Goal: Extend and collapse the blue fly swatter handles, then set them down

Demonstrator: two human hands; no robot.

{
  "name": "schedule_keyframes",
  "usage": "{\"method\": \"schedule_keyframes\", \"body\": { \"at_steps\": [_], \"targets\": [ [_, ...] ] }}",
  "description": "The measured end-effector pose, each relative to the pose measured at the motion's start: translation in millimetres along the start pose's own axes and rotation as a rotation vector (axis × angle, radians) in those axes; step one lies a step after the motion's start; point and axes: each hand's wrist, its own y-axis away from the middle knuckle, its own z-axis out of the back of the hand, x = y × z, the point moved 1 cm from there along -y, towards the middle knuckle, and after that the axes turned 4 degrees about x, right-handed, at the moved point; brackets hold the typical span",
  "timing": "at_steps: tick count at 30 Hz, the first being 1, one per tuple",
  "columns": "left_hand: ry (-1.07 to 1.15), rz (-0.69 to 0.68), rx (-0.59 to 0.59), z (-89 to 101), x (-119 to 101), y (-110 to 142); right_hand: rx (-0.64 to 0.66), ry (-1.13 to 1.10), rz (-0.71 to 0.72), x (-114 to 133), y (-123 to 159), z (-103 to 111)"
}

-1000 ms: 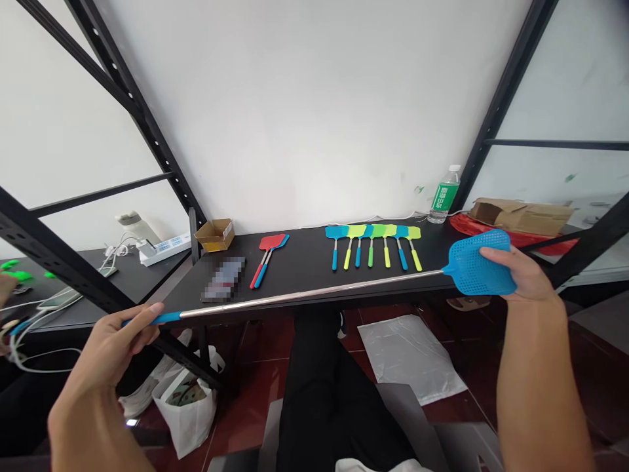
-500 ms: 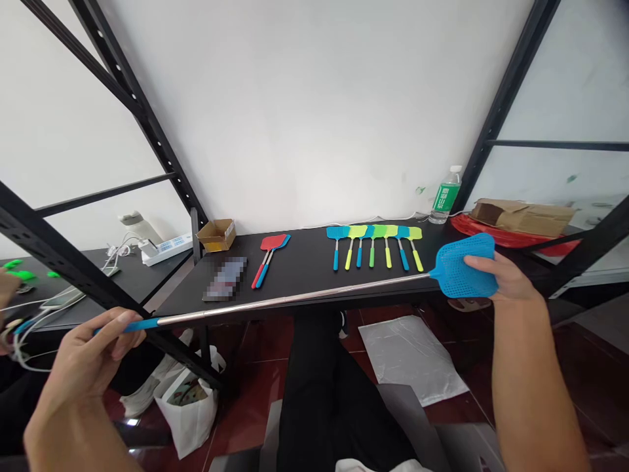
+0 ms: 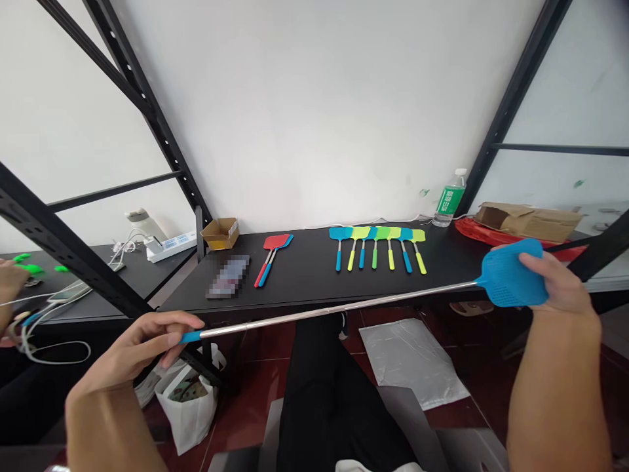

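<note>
A blue fly swatter (image 3: 514,274) with a long extended metal rod spans the view in front of the black table (image 3: 295,288). My left hand (image 3: 142,347) is closed on its blue handle, low at the left. At the right, my right hand (image 3: 563,282) grips the flat mesh head, thumb on its face. Beyond the rod, a row of several short fly swatters (image 3: 375,252) in blue, yellow and green lies on the table. Left of that row, a red fly swatter (image 3: 275,242) partly covers a blue one (image 3: 268,270).
A small cardboard box (image 3: 219,235) and a blurred phone-like object (image 3: 230,276) are at the table's left. A water bottle (image 3: 449,198) and a brown carton (image 3: 528,221) on red plastic stand at the right. Black shelf posts (image 3: 167,144) flank the table. Another person's hand (image 3: 10,285) shows far left.
My hands and the fly swatter have moved to the right. My left hand has shifted nearer the rod end of the handle, and the swatter hangs slightly lower against the table.
</note>
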Motion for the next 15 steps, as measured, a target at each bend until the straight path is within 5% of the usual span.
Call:
{"method": "schedule_keyframes", "body": {
  "at_steps": [8,15],
  "targets": [
    [-0.111,0.059,-0.045,-10.3,-14.9,-6.7,-0.058,-0.034,0.018,-0.7,1.3,7.7],
    [-0.246,0.08,-0.182,1.0,-16.9,1.7,0.125,0.001,0.014,-4.6,3.0,9.7]
  ]
}}
